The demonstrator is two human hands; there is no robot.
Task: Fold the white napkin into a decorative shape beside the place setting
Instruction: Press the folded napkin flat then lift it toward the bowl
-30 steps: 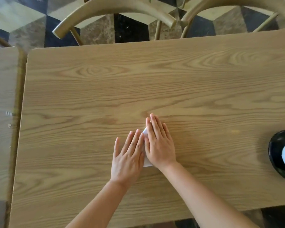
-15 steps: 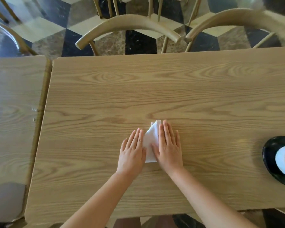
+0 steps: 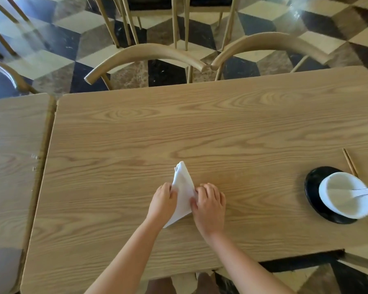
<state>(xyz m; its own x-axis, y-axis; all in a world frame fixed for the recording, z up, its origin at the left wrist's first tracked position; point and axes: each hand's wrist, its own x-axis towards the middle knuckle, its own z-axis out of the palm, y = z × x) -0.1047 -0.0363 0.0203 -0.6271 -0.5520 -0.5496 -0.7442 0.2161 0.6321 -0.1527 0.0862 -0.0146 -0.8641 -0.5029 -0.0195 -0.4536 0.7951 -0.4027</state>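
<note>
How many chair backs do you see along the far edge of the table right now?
2: one curved chair back left of centre, another curved chair back to its right, their ends nearly touching. More chairs stand further back on the floor.

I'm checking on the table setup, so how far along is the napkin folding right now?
Done: the white napkin is already folded into a narrow pointed shape, its tip pointing away from the person. In hand: the left hand and right hand grip its two side edges on the table. Left: finishing the shape and setting it beside the black plate with the white bowl, which sits well to the right.
</note>
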